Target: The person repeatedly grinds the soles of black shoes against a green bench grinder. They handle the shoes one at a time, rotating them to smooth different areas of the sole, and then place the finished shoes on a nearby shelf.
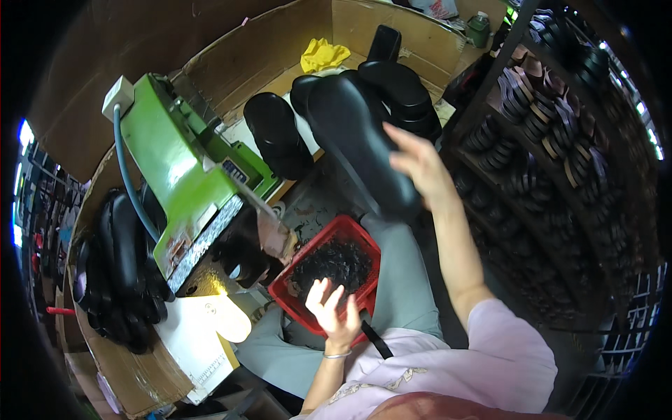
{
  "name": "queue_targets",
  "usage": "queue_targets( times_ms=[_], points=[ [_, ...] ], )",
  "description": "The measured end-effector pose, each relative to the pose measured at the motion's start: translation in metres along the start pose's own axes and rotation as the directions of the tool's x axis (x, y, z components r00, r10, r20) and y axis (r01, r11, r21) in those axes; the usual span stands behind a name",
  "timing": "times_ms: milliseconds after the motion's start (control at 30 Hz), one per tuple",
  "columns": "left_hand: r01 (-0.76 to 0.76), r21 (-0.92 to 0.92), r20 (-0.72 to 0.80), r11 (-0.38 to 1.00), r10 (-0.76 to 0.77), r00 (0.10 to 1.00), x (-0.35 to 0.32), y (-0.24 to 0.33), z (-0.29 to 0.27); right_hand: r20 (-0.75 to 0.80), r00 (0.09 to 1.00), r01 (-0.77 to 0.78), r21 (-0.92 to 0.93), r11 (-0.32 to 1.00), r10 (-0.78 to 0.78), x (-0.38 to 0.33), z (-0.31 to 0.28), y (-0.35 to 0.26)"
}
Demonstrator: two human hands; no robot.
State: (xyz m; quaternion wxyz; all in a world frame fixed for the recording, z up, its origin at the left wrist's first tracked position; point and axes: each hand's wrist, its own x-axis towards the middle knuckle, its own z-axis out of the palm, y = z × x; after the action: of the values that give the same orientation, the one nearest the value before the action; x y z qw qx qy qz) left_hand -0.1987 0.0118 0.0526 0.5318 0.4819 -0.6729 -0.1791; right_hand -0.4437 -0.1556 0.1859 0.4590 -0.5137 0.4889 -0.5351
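Nearest the camera, along the lower edge: pale pink shirt. Far left now, cardboard carton, dark soles crowding its left wall. Next, green machine. Then left hand, fingers half-curled and parted, empty, over the near edge of a red basket heaped with black scraps. Up to the large black sole, slanting past the basket's far corner: probably light, springy, slick-faced, best taken by both sides at the waist. Right hand at its right edge, fingers spread; can't tell whether gripping.
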Motion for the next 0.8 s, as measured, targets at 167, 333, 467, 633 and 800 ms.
queue_targets(
  times_ms=[167, 333, 467, 633, 800],
  points=[
    [0.03, 0.163, -0.057, 0.986, -0.021, 0.998, 0.025, -0.034, -0.035, -0.231, 0.948, 0.046, -0.583, 0.811, -0.219, 0.141, -0.05, 0.021],
    [0.176, 0.644, -0.133, 0.744, -0.117, 0.984, 0.046, -0.075, -0.13, -0.066, 0.832, 0.237, -0.856, 0.46, -0.551, 0.138, -0.03, 0.045],
    [0.069, 0.775, -0.254, 0.629, 0.209, 0.944, 0.114, -0.09, -0.208, -0.032, 0.776, 0.28, -0.878, 0.389, -0.63, 0.094, -0.01, 0.035],
    [0.149, 0.837, -0.261, 0.526, 0.144, 0.955, 0.177, -0.118, -0.259, -0.007, 0.743, 0.369, -0.83, 0.419, -0.67, 0.028, 0.02, 0.049],
    [0.204, 0.906, -0.238, 0.371, 0.048, 0.97, 0.188, -0.151, -0.277, 0.047, 0.753, 0.459, -0.753, 0.471, -0.657, -0.03, 0.071, 0.058]
  ],
)
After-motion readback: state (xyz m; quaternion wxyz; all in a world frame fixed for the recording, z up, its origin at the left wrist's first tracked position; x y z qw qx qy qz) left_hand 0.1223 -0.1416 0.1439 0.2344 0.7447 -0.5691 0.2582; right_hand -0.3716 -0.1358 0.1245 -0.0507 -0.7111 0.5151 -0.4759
